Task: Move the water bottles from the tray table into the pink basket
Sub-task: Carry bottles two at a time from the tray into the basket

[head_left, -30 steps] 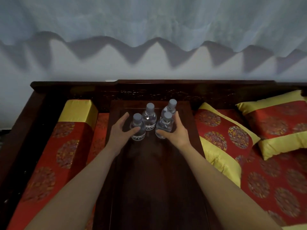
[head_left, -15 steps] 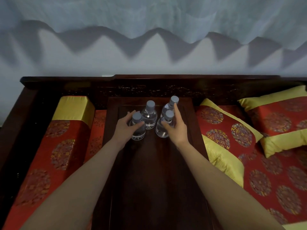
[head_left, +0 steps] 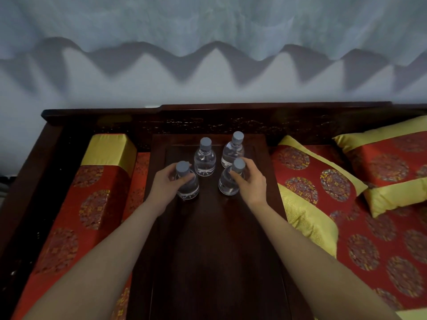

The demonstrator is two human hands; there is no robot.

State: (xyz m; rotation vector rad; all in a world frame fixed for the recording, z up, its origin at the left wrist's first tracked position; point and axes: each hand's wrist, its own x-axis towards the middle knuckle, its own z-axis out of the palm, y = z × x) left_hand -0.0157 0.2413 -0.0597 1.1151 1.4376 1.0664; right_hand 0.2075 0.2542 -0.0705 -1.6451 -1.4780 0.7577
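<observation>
Head view looks down on a dark wooden tray table (head_left: 219, 250) where four water bottles stand upright in a tight square near its far edge. The left hand (head_left: 166, 183) curls fingers and thumb round the shoulder of the near-left bottle (head_left: 190, 189). The right hand (head_left: 250, 183) grasps the near-right bottle (head_left: 227, 185) just under its cap. I cannot tell whether either base has left the wood.

The main risk is the back pair. The far-left bottle (head_left: 205, 158) and far-right bottle (head_left: 232, 151) stand just behind the gripped ones, close to the fingertips. A lift that leans toward the far edge would likely knock them over, and a fallen bottle could roll off a side edge onto the red and gold cushions (head_left: 307, 181). Both holds also sit high on smooth plastic, so a full bottle may swing or slip. The pink basket is not in view, so the carry probably means turning away with both hands loaded.

The bottles are small and clear, with rounded shoulders, ridged bases and grey-blue screw caps. They look filled nearly to the neck, and no label shows.
</observation>
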